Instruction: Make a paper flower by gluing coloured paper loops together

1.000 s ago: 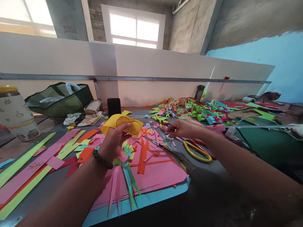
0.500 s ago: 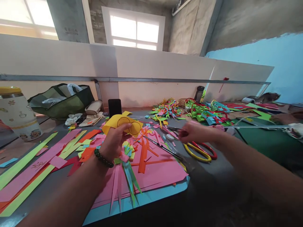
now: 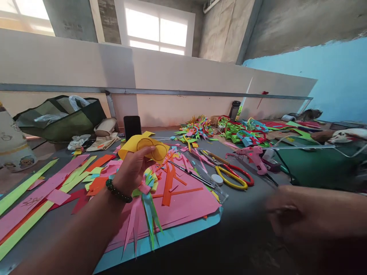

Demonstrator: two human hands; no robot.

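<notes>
My left hand (image 3: 133, 164), with a dark green bead bracelet on the wrist, pinches a curled piece of yellow paper (image 3: 129, 149). Two circles are drawn on the paper. Below that hand, a bundle of pointed paper strips (image 3: 147, 206) in pink, blue and green lies on pink sheets (image 3: 189, 214). My right hand (image 3: 289, 214) is low at the right, blurred by motion, and its fingers look curled. Whether it holds anything cannot be made out. Scissors (image 3: 243, 186) with a yellow and a red handle lie between the hands, near a pink glue gun (image 3: 255, 158).
A thin dark rod (image 3: 195, 175) and a white round cap (image 3: 217, 179) lie beside the pink sheets. Long paper strips (image 3: 54, 181) spread leftward. Colourful paper piles (image 3: 197, 128), a phone (image 3: 132, 128), a green bag (image 3: 60, 126) and a tumbler (image 3: 14, 149) stand around. Another person's hand (image 3: 322, 136) is far right.
My right hand has pulled back from beyond the scissors to the lower right, uncovering the glue gun. The view has shifted slightly right. My left hand keeps hold of the yellow paper.
</notes>
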